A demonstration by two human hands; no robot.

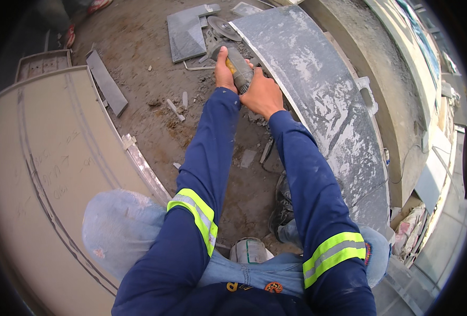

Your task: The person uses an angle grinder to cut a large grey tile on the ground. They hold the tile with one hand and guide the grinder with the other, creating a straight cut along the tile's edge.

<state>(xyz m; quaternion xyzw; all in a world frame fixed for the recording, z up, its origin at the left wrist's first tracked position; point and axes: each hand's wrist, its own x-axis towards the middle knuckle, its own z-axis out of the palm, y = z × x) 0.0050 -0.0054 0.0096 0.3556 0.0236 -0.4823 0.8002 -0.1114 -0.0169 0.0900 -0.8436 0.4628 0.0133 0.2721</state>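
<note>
Gripping with left hand (224, 73) and right hand (264, 95) together, seen in the head view, around the grey body of an angle grinder (237, 66) in the upper middle. Closed on the left along the grinder's side, thumb laid up against it, most fingers hidden behind. Wrapped on the right over the rear end, close by the left wrist. Holding the dark disc (223, 27) outward, at the long edge of a grey slab (310, 63) smeared with white; impossible to tell whether touching or just beside. Wearing navy sleeves (207, 145) with yellow-green reflective bands (334, 256). Standing or crouching, cannot tell which, over a dirt floor (138, 39), with a pale round container (248, 250) between light-blue trouser legs (120, 226). Lying beyond the grinder, a grey offcut (185, 42); farther left, a narrow grey strip (107, 84) near a big beige panel (101, 152) with dark lines. Rising past the slab, a concrete ledge (397, 113).
</note>
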